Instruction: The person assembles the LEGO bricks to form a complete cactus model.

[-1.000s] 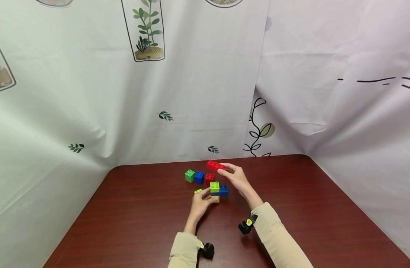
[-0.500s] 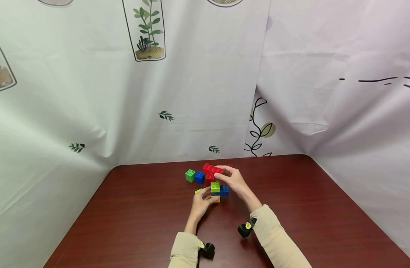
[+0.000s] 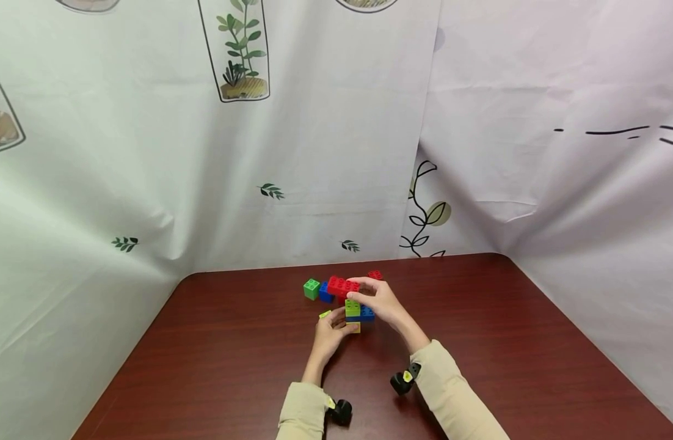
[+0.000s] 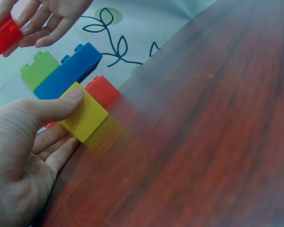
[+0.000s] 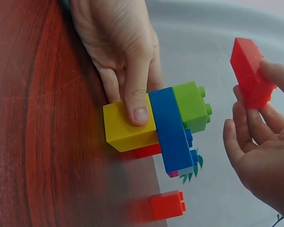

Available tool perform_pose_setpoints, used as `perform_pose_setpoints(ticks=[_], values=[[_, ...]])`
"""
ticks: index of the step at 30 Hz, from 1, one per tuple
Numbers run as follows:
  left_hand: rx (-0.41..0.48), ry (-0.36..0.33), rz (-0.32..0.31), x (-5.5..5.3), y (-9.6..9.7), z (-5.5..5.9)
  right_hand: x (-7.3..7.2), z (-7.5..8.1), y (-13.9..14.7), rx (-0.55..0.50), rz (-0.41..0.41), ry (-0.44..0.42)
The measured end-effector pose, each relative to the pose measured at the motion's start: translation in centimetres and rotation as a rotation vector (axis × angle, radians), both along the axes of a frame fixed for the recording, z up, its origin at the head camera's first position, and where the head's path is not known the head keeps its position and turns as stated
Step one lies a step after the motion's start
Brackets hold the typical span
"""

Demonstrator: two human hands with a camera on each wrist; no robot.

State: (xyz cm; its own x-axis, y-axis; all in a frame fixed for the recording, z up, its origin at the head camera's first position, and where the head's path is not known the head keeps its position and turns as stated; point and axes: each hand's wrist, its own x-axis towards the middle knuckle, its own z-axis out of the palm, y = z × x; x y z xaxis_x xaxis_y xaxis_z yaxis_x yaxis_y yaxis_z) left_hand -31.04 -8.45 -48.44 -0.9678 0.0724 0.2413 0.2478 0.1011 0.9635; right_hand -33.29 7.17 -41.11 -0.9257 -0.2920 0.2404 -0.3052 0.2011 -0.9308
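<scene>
My left hand (image 3: 330, 335) pinches the yellow brick (image 4: 87, 116) at the bottom of a small stack, thumb on its near face. Across the yellow brick lies a longer blue brick (image 5: 169, 130), which juts out to the right in the head view. A lime-green brick (image 5: 191, 105) sits on the blue one's left end, studs up. Just over and behind that green top, my right hand (image 3: 385, 300) holds a long red brick (image 3: 341, 286) between thumb and fingers. The right wrist view shows this red brick (image 5: 248, 73) apart from the stack.
Behind the stack stand a green brick (image 3: 311, 289) and a blue brick (image 3: 325, 292), with a mostly covered red brick beside them. Another red brick (image 3: 375, 275) lies at the back right. A lime-green brick (image 3: 325, 314) peeks out by my left fingers. A printed cloth (image 3: 314, 153) hangs behind the table.
My right hand has carried the long red brick left and downward, closer to the stack's top. The back-right red brick has come into sight. My left hand stays on the stack.
</scene>
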Motion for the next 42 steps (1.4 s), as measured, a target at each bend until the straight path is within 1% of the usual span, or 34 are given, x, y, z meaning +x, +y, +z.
perform_pose_setpoints(ticks=[3, 5, 8, 11, 14, 18, 24, 33, 35, 37, 42], values=[[0.004, -0.002, -0.009, 0.7, -0.1, 0.9, 0.2, -0.1, 0.0, 0.030, 0.032, 0.029], [0.001, -0.007, -0.011, 0.9, -0.1, 1.3, 0.4, 0.0, -0.1, 0.046, 0.042, 0.038], [-0.001, -0.004, -0.013, 1.0, -0.1, 1.5, 0.6, -0.1, 0.0, 0.070, 0.056, 0.048], [-0.004, 0.001, -0.013, 0.9, -0.1, 1.3, 0.7, -0.2, 0.1, 0.094, 0.066, 0.070], [0.000, -0.007, -0.009, 0.7, -0.1, 1.2, 1.7, 0.9, 0.0, 0.120, 0.072, 0.081], [0.001, -0.014, 0.000, 0.9, -0.1, 1.3, 2.9, 2.2, 0.0, 0.156, 0.072, 0.090], [0.007, -0.023, -0.002, 0.9, -0.1, 1.2, 2.7, 1.5, 0.2, 0.170, 0.071, 0.089], [-0.003, -0.012, -0.006, 1.3, -0.1, 1.7, 2.8, 1.5, 0.1, 0.173, 0.065, 0.099], [-0.008, -0.012, -0.004, 1.3, 0.0, 1.6, 2.6, 1.3, 0.1, 0.180, 0.064, 0.106], [-0.014, -0.011, 0.003, 1.1, 0.0, 1.4, 2.0, 0.6, 0.1, 0.179, 0.061, 0.106], [-0.025, -0.008, 0.026, -0.2, 0.1, -0.5, 0.5, -1.6, 0.3, 0.168, 0.045, 0.108]])
